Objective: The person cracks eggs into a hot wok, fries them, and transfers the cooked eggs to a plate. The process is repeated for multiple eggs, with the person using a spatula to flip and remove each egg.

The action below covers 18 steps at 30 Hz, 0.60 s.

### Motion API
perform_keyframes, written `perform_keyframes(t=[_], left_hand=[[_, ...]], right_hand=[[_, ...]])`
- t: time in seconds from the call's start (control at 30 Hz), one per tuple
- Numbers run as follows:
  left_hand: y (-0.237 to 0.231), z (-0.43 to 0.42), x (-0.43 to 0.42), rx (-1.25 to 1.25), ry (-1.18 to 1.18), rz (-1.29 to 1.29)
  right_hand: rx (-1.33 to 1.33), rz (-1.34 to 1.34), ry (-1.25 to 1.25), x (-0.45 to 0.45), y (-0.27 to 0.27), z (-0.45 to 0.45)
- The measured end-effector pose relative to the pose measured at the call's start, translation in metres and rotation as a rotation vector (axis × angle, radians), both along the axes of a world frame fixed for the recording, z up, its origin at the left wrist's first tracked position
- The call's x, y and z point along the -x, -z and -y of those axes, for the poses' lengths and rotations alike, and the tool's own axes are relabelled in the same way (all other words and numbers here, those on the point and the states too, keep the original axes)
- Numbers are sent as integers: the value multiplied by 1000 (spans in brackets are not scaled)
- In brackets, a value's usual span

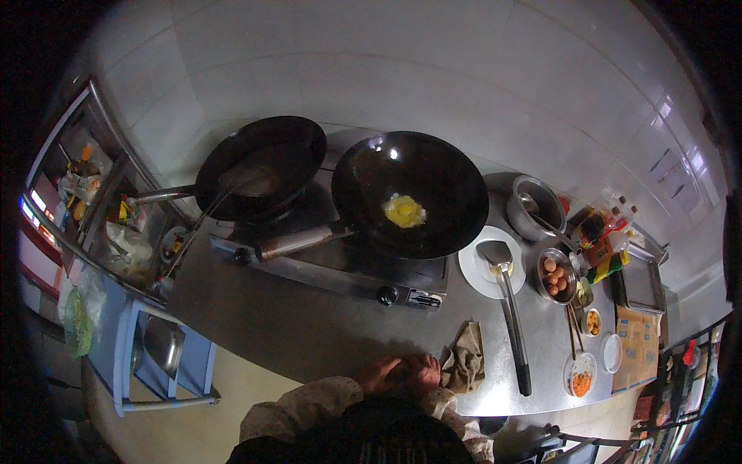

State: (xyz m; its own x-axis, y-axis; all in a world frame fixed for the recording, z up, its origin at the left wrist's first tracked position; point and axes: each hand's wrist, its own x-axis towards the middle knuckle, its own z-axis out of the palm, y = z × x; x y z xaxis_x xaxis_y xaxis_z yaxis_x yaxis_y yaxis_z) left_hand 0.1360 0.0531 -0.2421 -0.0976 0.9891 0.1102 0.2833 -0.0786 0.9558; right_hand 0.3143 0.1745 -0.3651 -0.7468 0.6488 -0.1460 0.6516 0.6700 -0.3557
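Side by side at the front edge of the steel counter, my left hand [379, 374] and my right hand [423, 372] are close together with fingers bent. Whether anything is between them is too dark to see. A crumpled brown cloth [468, 356] lies just right of my right hand. Beyond my hands, a black wok [458, 191] stands on a gas stove [348, 278], with a yellow egg [404, 211] in its bowl. Its handle [301, 242] points left towards me. A metal wok spatula [510, 313] rests with its blade on a white plate [475, 272].
A second wok [272, 145] stands on the stove's left side. To the right are a metal pot [536, 223], a bowl of brown eggs [544, 284], chopsticks [574, 333], a dish of chopped orange food [571, 371] and several bottles [603, 232]. A blue cart [124, 359] stands at left.
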Motion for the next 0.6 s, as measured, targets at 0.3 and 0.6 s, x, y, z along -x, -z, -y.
perform_keyframes(t=[0.3,0.6], left_hand=[[20,2,0,-51,-9,-113],[36,4,2,-37,42,-165]], right_hand=[[27,-146,11,2,-10,4],[-93,-160,29,3,13,4]])
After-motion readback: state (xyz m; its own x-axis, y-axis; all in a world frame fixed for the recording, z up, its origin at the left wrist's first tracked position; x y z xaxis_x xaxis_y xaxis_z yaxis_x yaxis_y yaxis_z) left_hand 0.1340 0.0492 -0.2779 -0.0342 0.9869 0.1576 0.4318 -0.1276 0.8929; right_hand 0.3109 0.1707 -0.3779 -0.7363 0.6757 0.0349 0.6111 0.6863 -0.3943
